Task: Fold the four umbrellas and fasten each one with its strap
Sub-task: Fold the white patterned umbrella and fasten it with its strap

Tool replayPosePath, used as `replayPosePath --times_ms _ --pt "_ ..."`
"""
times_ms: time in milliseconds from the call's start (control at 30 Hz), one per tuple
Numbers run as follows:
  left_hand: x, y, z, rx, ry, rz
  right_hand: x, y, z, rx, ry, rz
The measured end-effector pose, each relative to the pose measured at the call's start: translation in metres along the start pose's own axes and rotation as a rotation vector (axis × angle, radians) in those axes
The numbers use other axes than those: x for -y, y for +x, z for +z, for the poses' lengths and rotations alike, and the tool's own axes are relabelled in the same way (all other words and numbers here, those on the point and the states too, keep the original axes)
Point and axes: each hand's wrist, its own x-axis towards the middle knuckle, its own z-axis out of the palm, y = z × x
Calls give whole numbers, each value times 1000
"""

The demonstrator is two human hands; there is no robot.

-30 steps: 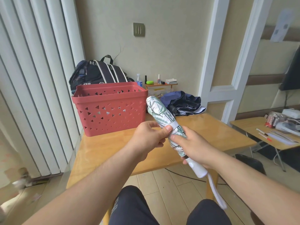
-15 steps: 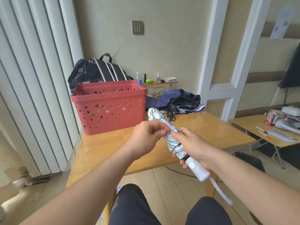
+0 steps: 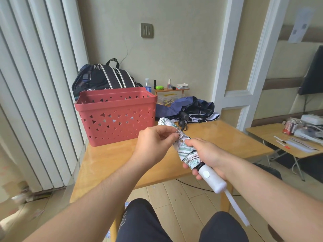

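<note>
printed umbrella (image 3: 187, 151) rolled, right hand (image 3: 208, 154) gripping it | left hand (image 3: 155, 142) pinching strap (image 3: 180, 136), unsnapped | navy umbrella (image 3: 190, 110) still unfolded

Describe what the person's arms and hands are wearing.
Both forearms are bare, with no sleeve in view. The left hand and the right hand wear no gloves, and no rings or watch show. Dark trousers with pale lettering cover the lap.
</note>
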Motion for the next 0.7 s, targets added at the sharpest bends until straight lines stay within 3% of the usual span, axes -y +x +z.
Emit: replayPosePath --times_ms 267,533,700 --pt "3 -5 5 -64 48 71 -1 1 1 33 20 79" --pt "11 -3 7 -11 156 249 1 1 0 41 27 97" --pt "14 -1 8 -30 167 248 3 -1 1 56 31 103"
